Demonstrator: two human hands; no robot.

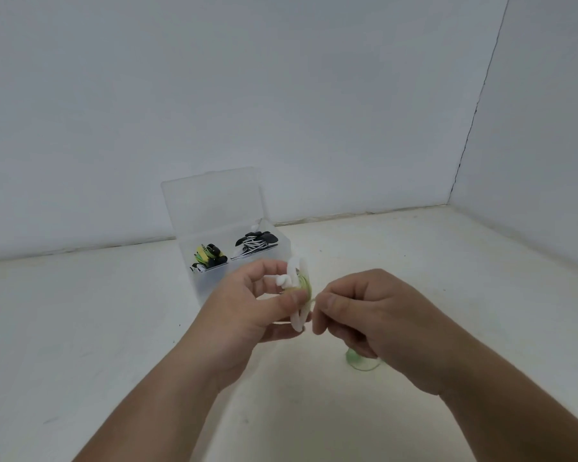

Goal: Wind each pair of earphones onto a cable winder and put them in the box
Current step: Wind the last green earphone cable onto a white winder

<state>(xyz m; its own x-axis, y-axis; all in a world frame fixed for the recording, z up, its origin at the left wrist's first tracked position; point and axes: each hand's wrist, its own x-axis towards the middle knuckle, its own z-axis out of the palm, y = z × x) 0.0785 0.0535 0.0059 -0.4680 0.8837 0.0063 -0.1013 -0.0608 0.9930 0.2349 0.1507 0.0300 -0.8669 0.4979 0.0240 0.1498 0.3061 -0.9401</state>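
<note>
Two wound pairs [234,250] lie in the clear plastic box [203,287] behind your hands, while your left hand [257,311] grips the flat white plastic winder [297,320] and your right hand [364,315] pinches the pale green earphone cable [306,285], a loose tail [359,361] left to wind.

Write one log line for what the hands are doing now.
step: winding | left hand: holds white winder | right hand: pinches green cable | box: open, wound earphones inside
</note>
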